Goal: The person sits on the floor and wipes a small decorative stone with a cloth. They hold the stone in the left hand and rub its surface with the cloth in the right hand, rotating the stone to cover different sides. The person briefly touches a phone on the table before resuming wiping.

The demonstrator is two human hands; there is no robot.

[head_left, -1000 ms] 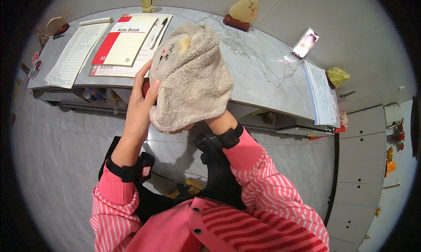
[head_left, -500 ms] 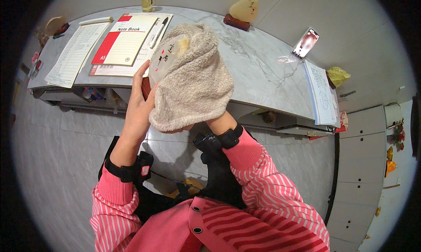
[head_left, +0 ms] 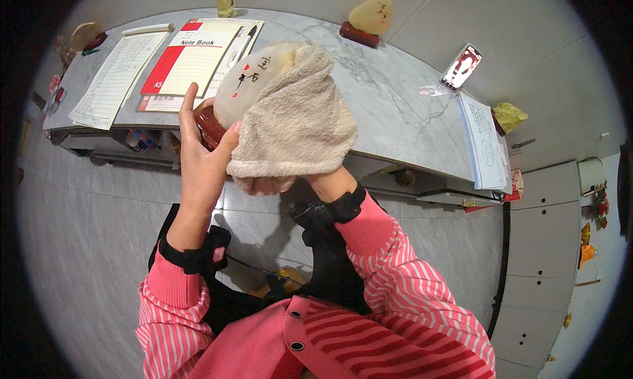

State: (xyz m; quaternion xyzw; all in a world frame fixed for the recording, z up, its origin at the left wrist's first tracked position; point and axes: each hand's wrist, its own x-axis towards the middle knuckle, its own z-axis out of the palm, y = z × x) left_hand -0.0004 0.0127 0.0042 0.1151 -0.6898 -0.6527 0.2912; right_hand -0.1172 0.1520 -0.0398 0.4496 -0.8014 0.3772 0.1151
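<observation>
- Red and white notebook (head_left: 188,65) with pen (head_left: 242,44) on marble bench (head_left: 389,108)
- Pale stone on dark base (head_left: 369,17) at far edge
- Phone (head_left: 461,67) propped upright, right
- Paper stack (head_left: 484,141) beside it

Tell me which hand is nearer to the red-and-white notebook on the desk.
Left. The left hand, gripping the pale stone by its dark red base, has fingertips just below the notebook. The right hand sits farther away, mostly hidden under the beige towel.

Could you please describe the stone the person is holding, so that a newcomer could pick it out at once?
Start at the grey marble counter; just in front of it the left hand holds up a pale, rounded stone on a dark red base. Unlike the similar stone at the back edge, it is half wrapped in a beige towel.
</observation>
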